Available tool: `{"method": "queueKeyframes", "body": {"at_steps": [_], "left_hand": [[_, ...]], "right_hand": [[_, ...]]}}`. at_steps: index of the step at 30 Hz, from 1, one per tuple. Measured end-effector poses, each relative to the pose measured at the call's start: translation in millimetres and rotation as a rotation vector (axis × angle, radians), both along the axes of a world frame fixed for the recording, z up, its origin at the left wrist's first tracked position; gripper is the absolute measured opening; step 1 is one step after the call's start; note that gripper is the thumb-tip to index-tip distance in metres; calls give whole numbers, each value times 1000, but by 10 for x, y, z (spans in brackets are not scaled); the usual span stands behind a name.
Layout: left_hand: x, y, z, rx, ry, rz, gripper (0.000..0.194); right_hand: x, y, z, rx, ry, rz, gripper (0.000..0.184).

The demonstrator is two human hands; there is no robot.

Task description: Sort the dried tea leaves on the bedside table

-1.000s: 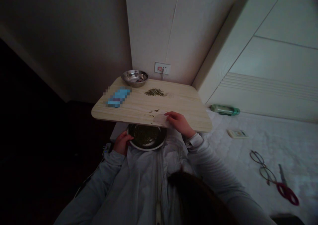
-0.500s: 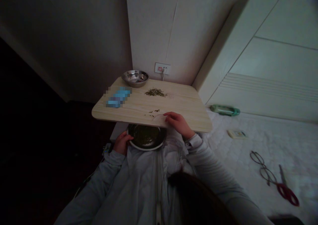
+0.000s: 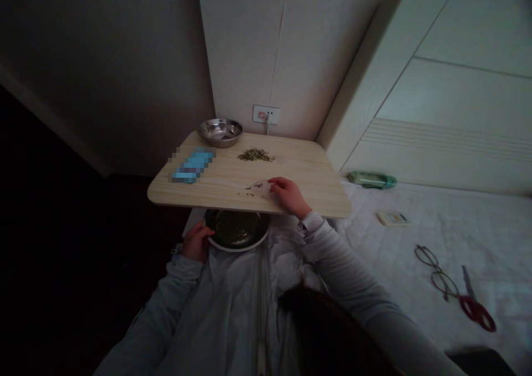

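Observation:
My left hand (image 3: 197, 241) grips the left rim of a dark round dish (image 3: 266, 233) with a pale edge, held in my lap under the table's front edge. Small dark green grains, perhaps beans, cover much of its inside. My right hand (image 3: 287, 193) is over the front of the wooden tabletop (image 3: 199, 193), fingers closed on a thin, clear piece (image 3: 266, 186) whose kind I cannot make out. Beside that piece lie a few loose grains (image 3: 248, 188). A larger pile of green grains (image 3: 254, 154) is spread farther back.
At the back left of the table is a steel bowl (image 3: 220, 132), with a blurred blue object (image 3: 193, 165) in front. On the white bed are a green bottle (image 3: 372, 180), a pale remote-like device (image 3: 393, 219), glasses (image 3: 436, 271) and red-handled scissors (image 3: 476, 312). A wall socket (image 3: 266, 114) holds a plug.
My right hand has moved slightly farther back on the table with the clear piece, over some of the loose grains. My left hand keeps its hold on the dish. The view has shifted slightly.

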State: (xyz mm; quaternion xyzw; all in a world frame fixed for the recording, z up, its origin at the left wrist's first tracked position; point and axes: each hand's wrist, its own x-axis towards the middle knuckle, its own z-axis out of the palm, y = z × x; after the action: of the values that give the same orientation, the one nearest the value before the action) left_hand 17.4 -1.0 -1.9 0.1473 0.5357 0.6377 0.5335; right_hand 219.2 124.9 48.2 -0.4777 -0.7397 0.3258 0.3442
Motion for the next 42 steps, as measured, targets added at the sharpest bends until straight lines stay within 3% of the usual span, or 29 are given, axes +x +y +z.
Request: {"method": "queueKeyframes", "body": {"at_steps": [12,28,42], "left_hand": [[20,-11,-14,48,-23,1,13],[34,-13,-22,48,-12,8,14],[45,-8,2,20,8,24,15]], "right_hand": [[-52,-105,-28,-11,14,76,29],[-63,-143,-55,57,5,-36,27],[-43,-165,-85,20,7,26,29]]}}
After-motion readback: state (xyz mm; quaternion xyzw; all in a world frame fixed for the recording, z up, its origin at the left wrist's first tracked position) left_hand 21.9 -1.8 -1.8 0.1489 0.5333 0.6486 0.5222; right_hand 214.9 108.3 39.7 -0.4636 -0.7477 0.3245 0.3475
